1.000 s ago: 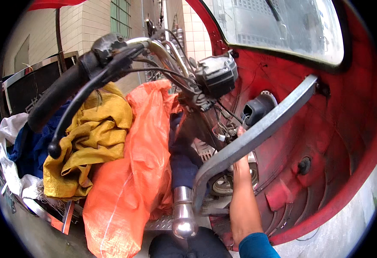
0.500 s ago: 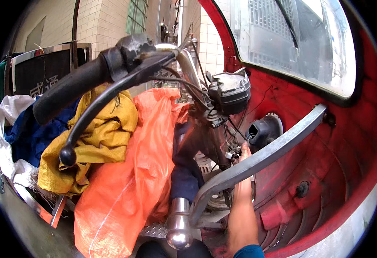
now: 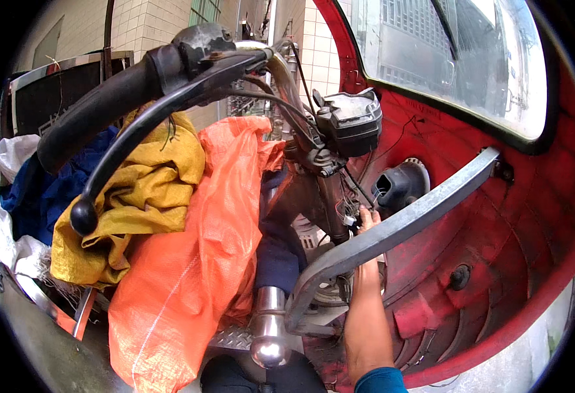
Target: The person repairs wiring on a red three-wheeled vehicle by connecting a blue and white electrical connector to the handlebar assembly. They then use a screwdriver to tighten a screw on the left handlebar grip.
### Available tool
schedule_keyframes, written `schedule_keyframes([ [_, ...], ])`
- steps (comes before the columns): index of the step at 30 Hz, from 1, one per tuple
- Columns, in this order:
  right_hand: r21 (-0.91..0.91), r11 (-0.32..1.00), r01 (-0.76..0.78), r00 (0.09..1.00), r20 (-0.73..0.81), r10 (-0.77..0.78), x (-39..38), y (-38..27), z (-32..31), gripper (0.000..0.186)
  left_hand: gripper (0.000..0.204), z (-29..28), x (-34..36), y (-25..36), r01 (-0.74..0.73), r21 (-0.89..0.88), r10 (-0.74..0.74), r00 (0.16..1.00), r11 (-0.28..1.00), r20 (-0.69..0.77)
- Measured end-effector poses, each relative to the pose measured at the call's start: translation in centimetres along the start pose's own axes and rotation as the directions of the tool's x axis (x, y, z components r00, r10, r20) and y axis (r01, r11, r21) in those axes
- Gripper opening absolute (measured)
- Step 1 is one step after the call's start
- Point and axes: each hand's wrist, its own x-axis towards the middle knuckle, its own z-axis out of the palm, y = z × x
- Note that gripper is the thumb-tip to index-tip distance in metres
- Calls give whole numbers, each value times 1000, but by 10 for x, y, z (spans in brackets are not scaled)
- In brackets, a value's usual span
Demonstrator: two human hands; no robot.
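My right hand (image 3: 368, 220) reaches forward past a grey metal bar (image 3: 392, 239), which covers part of it. Its fingertips are drawn together beside a loose bundle of thin wires with a white connector (image 3: 349, 221); what sits between the fingers is too small to make out. Just beyond the fingertips, a black headlight housing (image 3: 392, 190) is set in the red front shell (image 3: 458, 229), with thin wires at its opening. The steering column (image 3: 328, 203) stands left of the wires. My left hand is out of view.
A handlebar with a black grip (image 3: 97, 108) and a brake lever (image 3: 130, 144) crosses the upper left. Below lie an orange woven sack (image 3: 189, 275), a yellow cloth (image 3: 150, 196) and a blue cloth (image 3: 58, 190). A black instrument box (image 3: 351, 123) sits beneath the windshield (image 3: 451, 65).
The whole view has shifted slightly, so things sit a little higher. My right hand stays by the wires; its thumb no longer stands up as plainly and the fingertips look closer together.
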Motion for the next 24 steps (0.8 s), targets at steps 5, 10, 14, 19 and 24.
schedule_keyframes([
  [5, 18, 996, 89, 995, 33, -90, -21, -29, 6, 48, 56, 7, -4, 4, 160, -641, -205, 979, 751, 4],
  [10, 595, 804, -11, 992, -92, 82, -95, -133, -17, 41, 78, 29, 7, 21, 114, 2, -113, 983, 993, -142],
  [14, 854, 520, 24, 955, 135, -266, -140, -207, -36, 62, 53, 24, -1, 26, 144, -296, -200, 965, 944, -168],
  [19, 864, 289, -411, 863, 472, -182, -124, -214, -17, 60, 29, -3, -54, 33, -58, -826, -109, 984, 561, -143],
  [24, 859, 290, -421, 884, 460, -79, -129, -224, -17, 66, 33, -12, -71, 45, 57, -630, -73, 997, 774, 0],
])
